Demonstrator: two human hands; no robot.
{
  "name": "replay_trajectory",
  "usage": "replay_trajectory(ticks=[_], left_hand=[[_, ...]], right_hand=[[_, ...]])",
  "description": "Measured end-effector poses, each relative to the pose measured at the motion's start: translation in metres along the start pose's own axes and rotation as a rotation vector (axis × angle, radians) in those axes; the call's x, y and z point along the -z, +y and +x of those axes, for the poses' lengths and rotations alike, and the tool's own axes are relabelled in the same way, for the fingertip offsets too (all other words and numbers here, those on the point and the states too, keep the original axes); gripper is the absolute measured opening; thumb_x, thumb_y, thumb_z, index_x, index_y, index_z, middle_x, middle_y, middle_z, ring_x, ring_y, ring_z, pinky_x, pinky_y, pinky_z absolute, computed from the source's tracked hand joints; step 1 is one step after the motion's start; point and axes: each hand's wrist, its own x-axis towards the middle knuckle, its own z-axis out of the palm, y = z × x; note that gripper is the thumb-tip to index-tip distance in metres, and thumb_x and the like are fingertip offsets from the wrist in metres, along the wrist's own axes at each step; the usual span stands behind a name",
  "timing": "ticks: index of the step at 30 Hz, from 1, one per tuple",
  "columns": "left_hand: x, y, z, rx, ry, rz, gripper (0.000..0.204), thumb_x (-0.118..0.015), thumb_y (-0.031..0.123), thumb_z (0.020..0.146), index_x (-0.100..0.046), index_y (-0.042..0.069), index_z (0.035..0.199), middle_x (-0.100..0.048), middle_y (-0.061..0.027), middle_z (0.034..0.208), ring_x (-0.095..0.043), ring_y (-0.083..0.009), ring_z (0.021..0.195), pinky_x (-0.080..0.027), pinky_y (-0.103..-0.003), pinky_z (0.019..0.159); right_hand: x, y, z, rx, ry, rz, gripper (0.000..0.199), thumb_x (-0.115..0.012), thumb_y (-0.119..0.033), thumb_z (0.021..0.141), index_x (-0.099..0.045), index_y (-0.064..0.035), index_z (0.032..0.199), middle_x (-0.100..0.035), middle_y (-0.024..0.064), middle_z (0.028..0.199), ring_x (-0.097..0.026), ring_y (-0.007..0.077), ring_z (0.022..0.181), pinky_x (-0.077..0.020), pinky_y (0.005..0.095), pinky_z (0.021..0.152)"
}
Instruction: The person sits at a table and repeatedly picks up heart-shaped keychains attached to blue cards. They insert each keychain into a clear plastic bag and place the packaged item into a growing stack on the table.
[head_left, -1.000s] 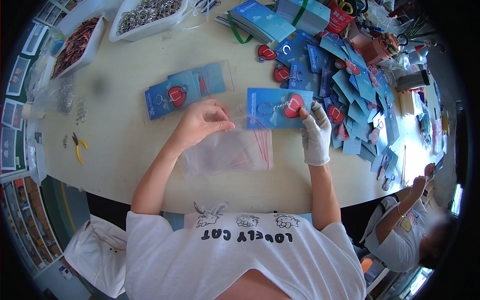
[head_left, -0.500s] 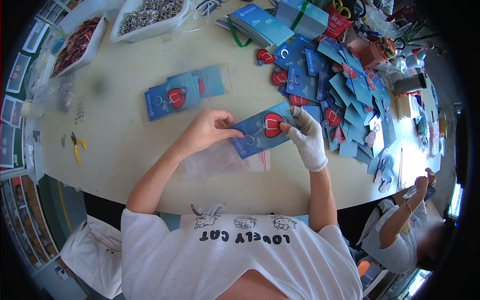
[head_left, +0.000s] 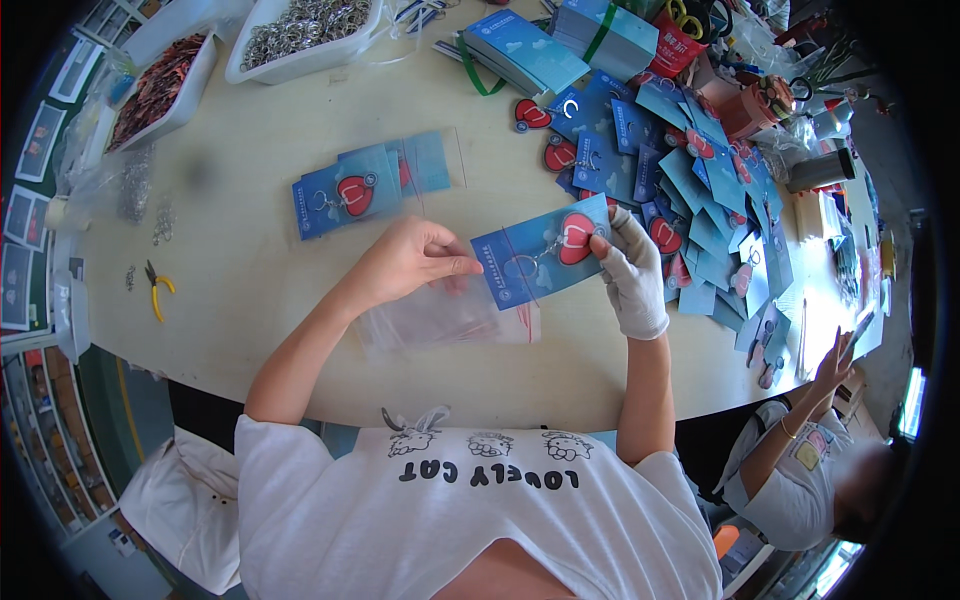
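My right hand [head_left: 635,275], in a white glove that leaves some fingertips bare, grips the right end of a blue card [head_left: 540,280]. A red heart-shaped keychain [head_left: 575,238] with a metal ring lies on the card's face, under my right thumb. My bare left hand [head_left: 425,262] is at the card's left edge, fingers bent and thumb stretched toward it; no grip on the card shows. Below both hands, clear plastic bags [head_left: 430,322] with a reddish strip lie on the table. Beyond my left hand are bagged cards with keychains [head_left: 350,195].
A large pile of carded keychains [head_left: 700,220] covers the right side. Card stacks [head_left: 525,50] stand at the back. Trays of metal rings [head_left: 305,35] and reddish pieces [head_left: 165,95] are at the far left. Yellow-handled pliers [head_left: 157,290] lie left. A co-worker [head_left: 800,460] sits right.
The card has moved right and slightly up with my right hand. My left thumb, earlier over the card, is now at its edge. The co-worker's hands have risen, holding a flat object.
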Motion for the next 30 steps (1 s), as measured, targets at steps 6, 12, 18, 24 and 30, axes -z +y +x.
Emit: replay_trajectory(ticks=[6,12,18,24,30], left_hand=[[-0.004,0.004,0.004,0.003,-0.018,-0.019,0.019,-0.071,0.018,0.086,-0.070,-0.001,0.085,-0.069,-0.0065,0.072,-0.066,-0.0099,0.066,-0.046,-0.023,0.056],[-0.010,0.006,-0.007,-0.746,0.318,0.729,0.016,-0.075,0.010,0.074,-0.069,0.000,0.084,-0.068,-0.0096,0.073,-0.067,-0.0168,0.066,-0.051,-0.028,0.059],[-0.024,0.025,-0.034,-1.222,0.535,1.100,0.013,-0.068,0.004,0.074,-0.067,-0.003,0.085,-0.070,-0.0129,0.079,-0.071,-0.0234,0.076,-0.053,-0.026,0.059],[-0.026,0.034,-0.042,-1.230,0.489,1.090,0.014,-0.068,0.003,0.074,-0.067,-0.004,0.085,-0.070,-0.0133,0.078,-0.071,-0.0236,0.077,-0.052,-0.026,0.060],[-0.044,0.033,-0.029,-1.228,0.408,0.924,0.013,-0.072,0.008,0.075,-0.068,-0.002,0.082,-0.068,-0.0102,0.073,-0.068,-0.0182,0.070,-0.050,-0.025,0.058]], right_hand=[[0.003,0.008,0.000,0.047,0.024,-0.072,0.042,-0.060,0.001,0.087,-0.047,0.0052,0.127,-0.062,0.0032,0.107,-0.059,0.0096,0.095,-0.0477,0.0234,0.081],[0.011,-0.014,-0.022,0.262,-0.278,-0.098,0.013,-0.058,0.000,0.087,-0.061,0.0034,0.100,-0.066,0.0149,0.100,-0.064,0.0210,0.097,-0.0523,0.0318,0.079],[0.010,-0.048,-0.016,0.852,-0.574,-0.302,0.025,-0.061,-0.021,0.088,-0.063,0.0026,0.080,-0.068,0.0202,0.084,-0.067,0.0365,0.079,-0.0545,0.0399,0.070],[0.002,-0.071,-0.026,1.011,-0.654,-0.396,0.013,-0.072,-0.008,0.072,-0.064,0.0012,0.077,-0.069,0.0166,0.082,-0.068,0.0349,0.078,-0.0549,0.0399,0.067],[-0.012,-0.053,-0.024,0.827,-0.618,-0.483,0.022,-0.071,0.002,0.074,-0.062,0.0026,0.093,-0.069,0.0125,0.084,-0.068,0.0252,0.082,-0.0546,0.0345,0.071]])
